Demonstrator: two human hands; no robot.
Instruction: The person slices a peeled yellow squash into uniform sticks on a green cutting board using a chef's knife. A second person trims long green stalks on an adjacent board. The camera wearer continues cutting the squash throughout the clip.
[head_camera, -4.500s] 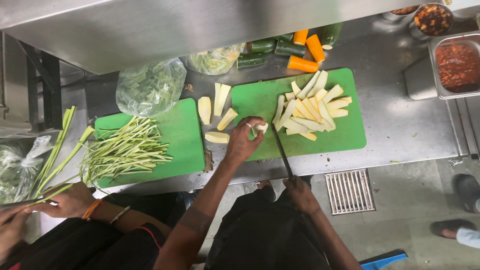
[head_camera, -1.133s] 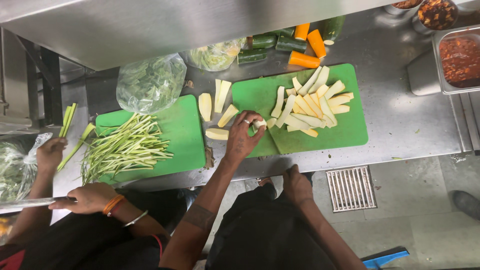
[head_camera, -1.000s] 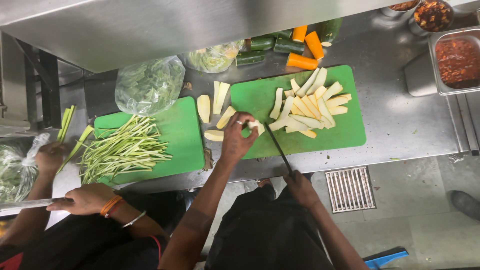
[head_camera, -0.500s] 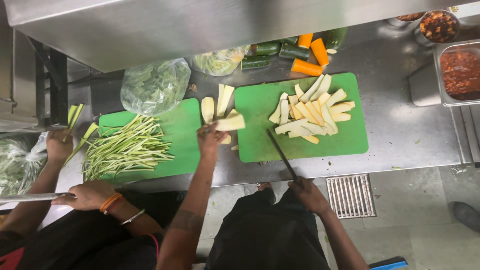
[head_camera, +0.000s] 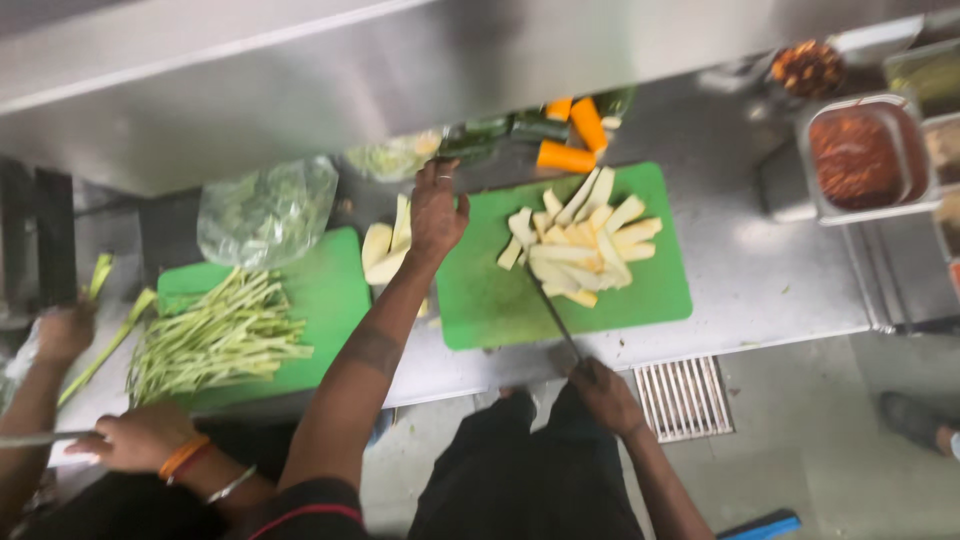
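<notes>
Head view, looking straight down on a steel counter. The long dark-bladed kitchen knife (head_camera: 553, 312) lies with its long axis running diagonally, handle at the lower right by the counter's near edge, tip pointing up and left into the pile of pale yellow vegetable sticks (head_camera: 580, 240) on the green plastic cutting board (head_camera: 490, 300) at centre frame. The right hand (head_camera: 605, 395) is closed tight around the knife handle, just below the board's lower edge. The left hand (head_camera: 437, 212) reaches up past the board's left edge, fingers loosely spread and partly curled; it rests beside a few pale halved vegetable pieces (head_camera: 385, 252), but I cannot tell whether it grips any of them.

Above the board, near the top centre, sit orange carrot chunks (head_camera: 568, 150). A rectangular steel tray of red sauce (head_camera: 860, 155) stands at the upper right. On the left, a second green cutting board (head_camera: 330, 290) carries a heap of thin green stalks (head_camera: 215, 335), with a clear plastic bag of leafy greens (head_camera: 265, 208) above it. Another person's hand with orange bracelets (head_camera: 140, 440) is at the lower left.
</notes>
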